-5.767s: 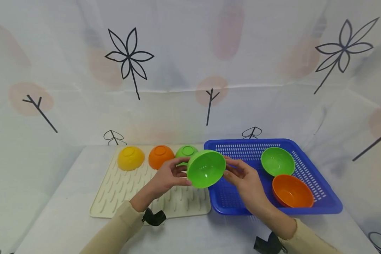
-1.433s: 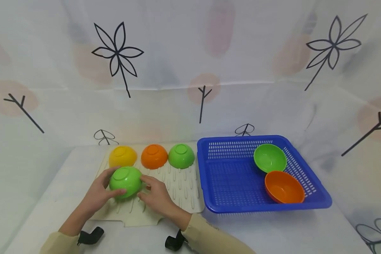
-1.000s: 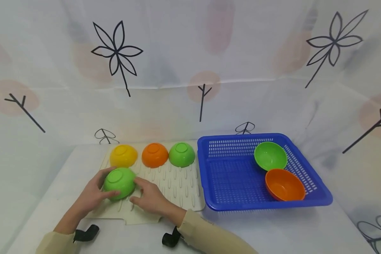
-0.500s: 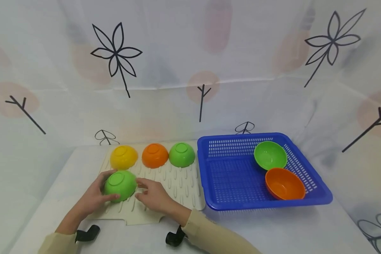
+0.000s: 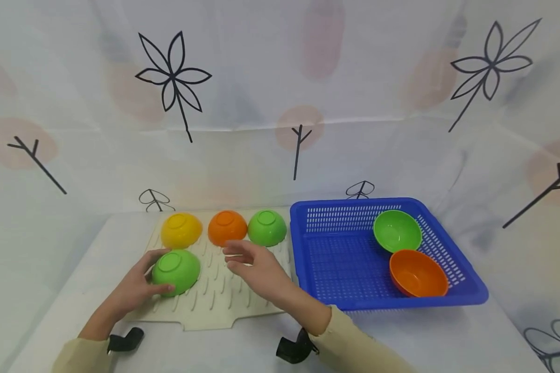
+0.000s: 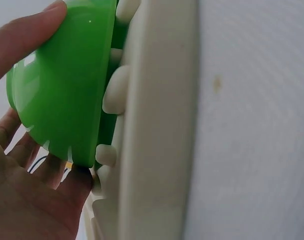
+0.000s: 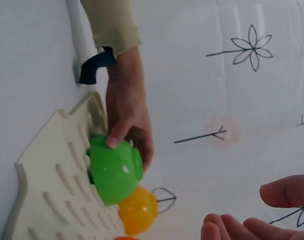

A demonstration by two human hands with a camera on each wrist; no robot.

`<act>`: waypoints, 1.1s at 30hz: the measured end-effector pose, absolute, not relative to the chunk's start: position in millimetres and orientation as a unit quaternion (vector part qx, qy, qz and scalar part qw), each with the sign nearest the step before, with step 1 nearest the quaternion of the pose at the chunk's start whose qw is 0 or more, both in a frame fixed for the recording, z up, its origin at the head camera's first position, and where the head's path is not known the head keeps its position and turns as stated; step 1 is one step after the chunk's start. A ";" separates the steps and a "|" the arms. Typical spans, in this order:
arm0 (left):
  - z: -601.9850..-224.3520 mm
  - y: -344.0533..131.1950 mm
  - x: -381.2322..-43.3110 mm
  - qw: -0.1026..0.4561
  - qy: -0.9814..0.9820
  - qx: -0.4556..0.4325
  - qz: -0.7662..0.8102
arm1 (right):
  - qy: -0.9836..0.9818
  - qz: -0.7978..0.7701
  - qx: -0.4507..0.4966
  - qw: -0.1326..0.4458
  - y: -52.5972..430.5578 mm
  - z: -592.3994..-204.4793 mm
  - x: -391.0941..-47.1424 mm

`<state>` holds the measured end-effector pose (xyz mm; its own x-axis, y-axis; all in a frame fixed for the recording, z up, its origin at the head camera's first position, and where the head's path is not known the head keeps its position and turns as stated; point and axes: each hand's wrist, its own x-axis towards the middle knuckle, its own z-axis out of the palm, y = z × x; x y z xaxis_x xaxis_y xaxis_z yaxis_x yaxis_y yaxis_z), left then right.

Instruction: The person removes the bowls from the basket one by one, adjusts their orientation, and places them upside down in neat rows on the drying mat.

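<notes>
White cloth [image 5: 471, 344] lies beneath everything, and a pale backdrop [image 5: 242, 171] with black leaf and twig drawings hangs behind. Nearest, the left hand [image 5: 135, 287] grips an upturned green bowl [image 5: 179, 270], thumb on its near side. The bowl rests at the left of a ribbed cream mat [image 5: 210, 313], rim down against the ribs; being round, it has no long axis. The right hand [image 5: 259, 270] holds nothing, fingers relaxed above the mat, to the bowl's right and apart from it; the left is the nearer hand. Farther right, a blue basket [image 5: 466, 300] holds an orange bowl [image 5: 419, 273] and, behind that, a second green bowl [image 5: 397, 231], mouths up. Along the mat's far edge sit three upturned bowls: yellow bowl [image 5: 181, 231], second orange bowl [image 5: 226, 228], third green bowl [image 5: 267, 228]. No brand, label or writing is readable.
</notes>
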<state>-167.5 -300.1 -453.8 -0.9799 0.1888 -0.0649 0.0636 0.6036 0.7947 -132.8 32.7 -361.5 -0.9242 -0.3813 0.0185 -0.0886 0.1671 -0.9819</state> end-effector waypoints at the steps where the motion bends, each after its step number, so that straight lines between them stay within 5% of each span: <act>1: -454.4 -300.4 -167.3 0.071 0.893 0.070 0.439 | 0.754 -0.627 -0.157 0.115 39.1 -356.7 -132.4; 19: -452.2 -299.0 -166.4 0.072 0.894 0.059 0.439 | 0.882 -0.469 -0.043 -0.018 270.4 -310.8 -184.4; 26: -451.4 -299.7 -166.7 0.073 0.893 0.057 0.439 | 0.897 -0.439 0.041 0.010 352.0 -320.5 -205.2; 33: -452.7 -300.1 -166.0 0.079 0.890 0.054 0.446 | 0.907 -0.416 0.027 0.059 381.7 -340.5 -215.5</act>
<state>-166.0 -300.1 -452.7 -0.9817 0.1666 -0.0922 0.0259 0.5967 0.8021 -215.5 381.7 -340.5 -0.9915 -0.0005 -0.1303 0.0985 0.6524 -0.7514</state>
